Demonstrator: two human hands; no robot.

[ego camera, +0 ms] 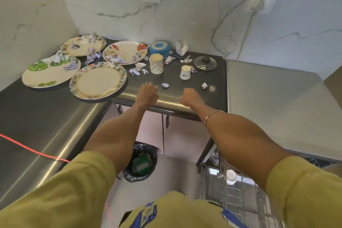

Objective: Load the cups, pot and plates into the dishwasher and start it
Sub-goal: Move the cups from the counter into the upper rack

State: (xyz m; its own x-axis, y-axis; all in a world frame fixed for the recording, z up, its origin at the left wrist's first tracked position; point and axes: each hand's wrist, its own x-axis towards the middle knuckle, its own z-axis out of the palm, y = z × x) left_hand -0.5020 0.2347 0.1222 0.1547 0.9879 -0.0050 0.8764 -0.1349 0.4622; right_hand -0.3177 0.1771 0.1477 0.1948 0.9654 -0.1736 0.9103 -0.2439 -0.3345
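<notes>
Head view: our left hand [148,93] spread flat, right hand [190,96] curled empty; we should grip the nearest floral-rimmed ceramic plate [98,81] by its overhanging edge.

Bright, even light; glare on steel counter [61,135]; wide-angle edge warp, slight blur.

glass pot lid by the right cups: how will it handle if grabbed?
The glass lid lies flat, knob up, so it probably won't roll. Likely fragile and slick at the rim; the black knob looks the safer grip. Probably heavy for its size.
</notes>
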